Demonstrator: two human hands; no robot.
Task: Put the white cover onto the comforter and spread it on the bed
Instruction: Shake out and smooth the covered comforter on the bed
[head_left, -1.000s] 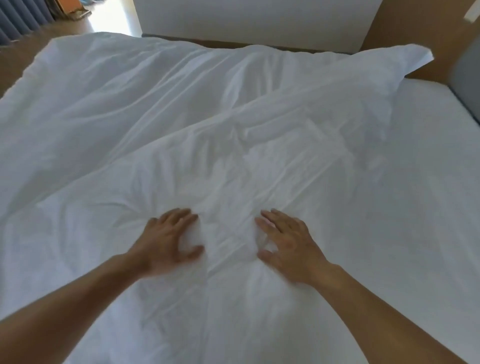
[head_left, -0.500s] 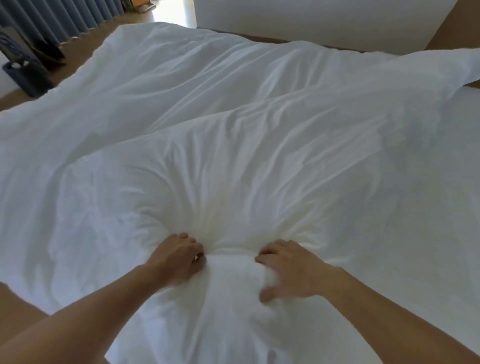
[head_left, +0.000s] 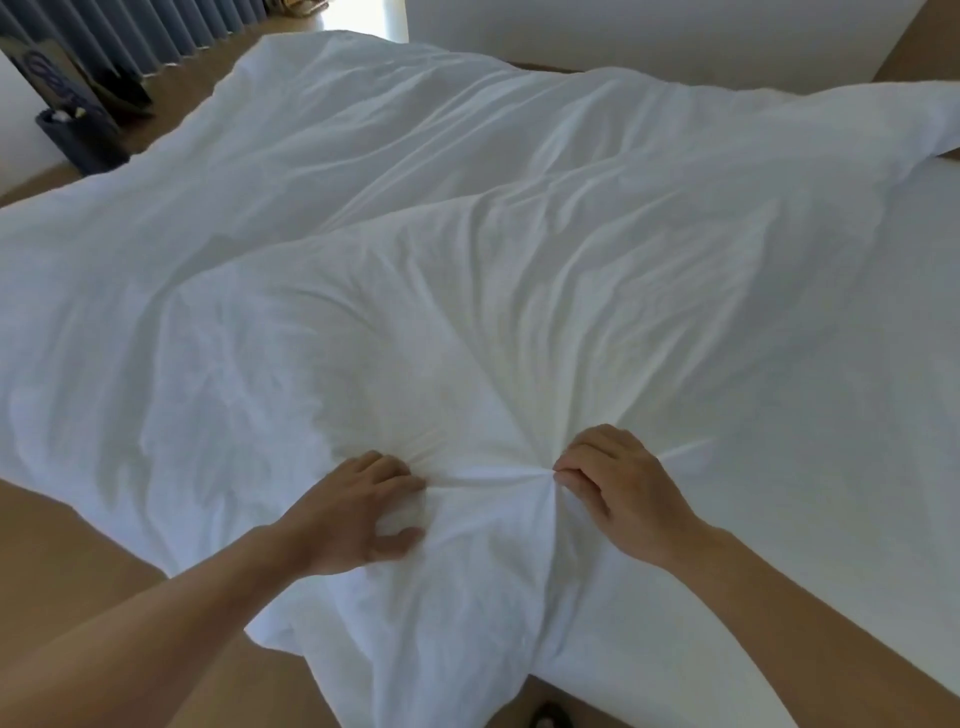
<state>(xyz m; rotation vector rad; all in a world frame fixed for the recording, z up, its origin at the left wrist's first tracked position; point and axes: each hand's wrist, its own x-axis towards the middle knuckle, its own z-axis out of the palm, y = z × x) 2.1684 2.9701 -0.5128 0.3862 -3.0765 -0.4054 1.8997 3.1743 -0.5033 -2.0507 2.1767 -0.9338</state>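
Two bare hands are clamped on the white cover (head_left: 467, 270), close together in the lower middle of the frame. The left hand (head_left: 358, 506) has its fingers curled into the cloth and its thumb spread below, bunching a handful. The right hand (head_left: 618, 493) pinches a tight gather between thumb and fingertips. A taut band of cloth runs between the two grips, and creases fan out from each like spokes.

The cover is thin, matte, woven white fabric, heavily wrinkled. It fills most of the frame, lying across the bed (head_left: 893, 426). A puffed, rounded ridge crosses it from centre left to upper right, with flatter, bluish-shadowed cloth on the left. Whether the comforter lies under that bulge cannot be told. The cover's near corner hangs over the bed's edge at the bottom centre, above a tan floor (head_left: 67, 551). The bare mattress surface at right is smooth and white.

Grey-blue pleated curtains (head_left: 130, 31) hang at upper left. Below them stands a dark, round bin (head_left: 85, 148), with a blue board (head_left: 49, 78) behind it; the board's pale marks are too blurred to read. A white wall (head_left: 649, 31) runs along the top, with a brown panel (head_left: 914, 47) at upper right. A small dark object (head_left: 551, 717) at the bottom edge cannot be made out.
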